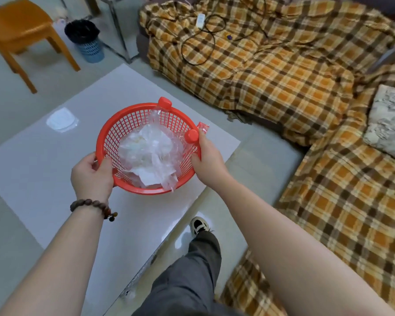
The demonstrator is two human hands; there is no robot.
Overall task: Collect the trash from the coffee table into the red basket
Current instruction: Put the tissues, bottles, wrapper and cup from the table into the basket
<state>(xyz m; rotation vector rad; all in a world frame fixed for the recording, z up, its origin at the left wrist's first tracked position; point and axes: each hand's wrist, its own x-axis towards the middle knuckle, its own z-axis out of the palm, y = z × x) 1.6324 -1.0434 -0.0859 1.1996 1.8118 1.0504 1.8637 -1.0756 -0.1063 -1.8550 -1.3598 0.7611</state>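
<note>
A: Where is the red basket (114,142) right now?

B: Over the pale coffee-table surface (32,169), held by both hands. Whether its base touches the surface or hangs just above it, I cannot tell. The left hand (90,176) grips the near-left rim, thumb inside against the mesh and fingers outside. The right hand (206,156) grips the right rim, and a small red wrapper (203,127) sticks up at its fingertips.

A: What is inside?

B: Crumpled white paper and clear plastic film (149,153), plus two clear bottles with red caps, one cap (165,103) poking over the far rim and the other cap (191,136) just beside the right hand.

A: How should it handle?

B: Light, I would judge: the bottles look empty, the rest is paper and film. The mesh wall is thin plastic and probably flexes, so the thick rolled rim is the place to hold, at opposite sides as now. Tilting is the risk; the bottles lean on the rim and could roll out.

A: Anything left to collect?

B: One flat whitish piece (61,120) lies on the far-left part of the surface, well apart from the basket. It may be trash; it looks thin and could be hard to pinch up.
</note>
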